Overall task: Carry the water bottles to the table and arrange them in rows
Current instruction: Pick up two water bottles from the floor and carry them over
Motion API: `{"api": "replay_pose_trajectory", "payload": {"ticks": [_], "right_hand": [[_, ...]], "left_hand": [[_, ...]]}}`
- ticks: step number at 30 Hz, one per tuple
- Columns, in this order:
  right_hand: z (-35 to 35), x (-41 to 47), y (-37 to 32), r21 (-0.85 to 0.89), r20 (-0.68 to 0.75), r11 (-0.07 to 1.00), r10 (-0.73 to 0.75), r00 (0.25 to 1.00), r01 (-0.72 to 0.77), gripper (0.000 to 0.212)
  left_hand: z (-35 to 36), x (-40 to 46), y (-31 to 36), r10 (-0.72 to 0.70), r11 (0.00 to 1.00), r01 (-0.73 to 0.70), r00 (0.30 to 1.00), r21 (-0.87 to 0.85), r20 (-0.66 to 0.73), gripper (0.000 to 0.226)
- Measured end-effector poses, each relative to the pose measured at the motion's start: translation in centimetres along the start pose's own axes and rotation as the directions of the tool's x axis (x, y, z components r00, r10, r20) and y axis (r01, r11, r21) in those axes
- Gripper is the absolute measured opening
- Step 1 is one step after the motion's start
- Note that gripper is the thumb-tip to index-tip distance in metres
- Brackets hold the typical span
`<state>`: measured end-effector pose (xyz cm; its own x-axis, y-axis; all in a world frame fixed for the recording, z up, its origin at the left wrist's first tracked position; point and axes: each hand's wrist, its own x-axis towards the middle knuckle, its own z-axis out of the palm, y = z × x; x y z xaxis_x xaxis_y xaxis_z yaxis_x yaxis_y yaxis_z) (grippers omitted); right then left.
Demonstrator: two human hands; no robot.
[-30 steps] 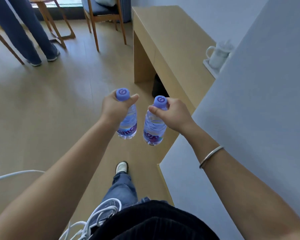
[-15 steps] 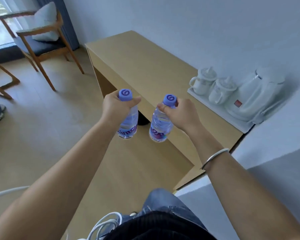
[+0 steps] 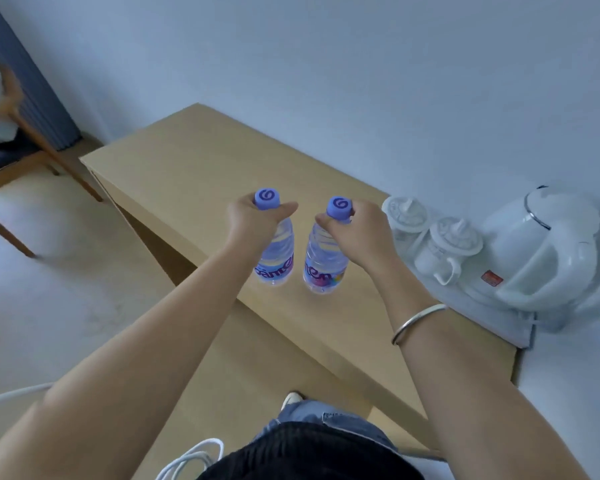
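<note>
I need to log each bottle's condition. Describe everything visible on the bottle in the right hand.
The right-hand bottle is small, clear plastic, filled with water, with a purple cap bearing a swirl mark and a purple-lettered label low on its body. It hangs roughly upright over the wooden table, gripped at the neck by the right hand; whether its base touches the tabletop cannot be told.

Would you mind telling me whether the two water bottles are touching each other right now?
Apart. The head view shows a strip of bare table between the left bottle and the right bottle, from shoulders to bases.
</note>
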<state>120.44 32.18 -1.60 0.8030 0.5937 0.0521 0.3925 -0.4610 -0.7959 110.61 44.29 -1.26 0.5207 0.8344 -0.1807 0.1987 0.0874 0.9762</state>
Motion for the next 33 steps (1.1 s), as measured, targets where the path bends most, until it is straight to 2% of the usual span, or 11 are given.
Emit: {"api": "replay_pose_trajectory", "payload": {"ticks": [8,15,18,21,26,30,33], "right_hand": [[0.6,8.8,1.0,-0.066,-0.069,0.997,0.044,0.997,-0.049,0.038],[1.0,14.3,2.4,-0.166,-0.276,0.964,0.157,0.948,-0.207,0.040],[1.5,16.3,2.6,-0.167,-0.390,0.943,0.206,0.897,-0.289,0.048],[2.1,18.3,2.5,-0.141,-0.477,0.928,0.243,0.845,-0.346,0.051],[4.2,19.7,2.1,-0.027,-0.633,0.908,0.308,0.710,-0.418,0.057],[5.3,20.2,1.6,0.015,-0.679,0.873,0.367,0.636,-0.488,0.056],[5.9,20.5,1.0,0.021,-0.711,0.847,0.386,0.587,-0.532,0.050]], "left_hand": [[4.5,9.9,1.3,-0.046,0.996,0.038,0.993,0.081,0.107,0.028],[8.3,17.1,3.2,-0.066,0.987,0.021,0.956,0.161,0.285,0.032],[10.3,20.0,4.2,-0.069,0.981,-0.005,0.925,0.194,0.373,0.029],[11.9,22.4,4.9,-0.085,0.977,-0.004,0.911,0.215,0.404,0.029],[13.6,25.3,4.7,-0.095,0.961,-0.044,0.874,0.272,0.476,0.033],[14.3,26.0,4.1,-0.068,0.934,-0.143,0.829,0.327,0.555,0.037],[14.1,26.5,3.9,-0.098,0.895,-0.186,0.805,0.406,0.585,0.036]]}}
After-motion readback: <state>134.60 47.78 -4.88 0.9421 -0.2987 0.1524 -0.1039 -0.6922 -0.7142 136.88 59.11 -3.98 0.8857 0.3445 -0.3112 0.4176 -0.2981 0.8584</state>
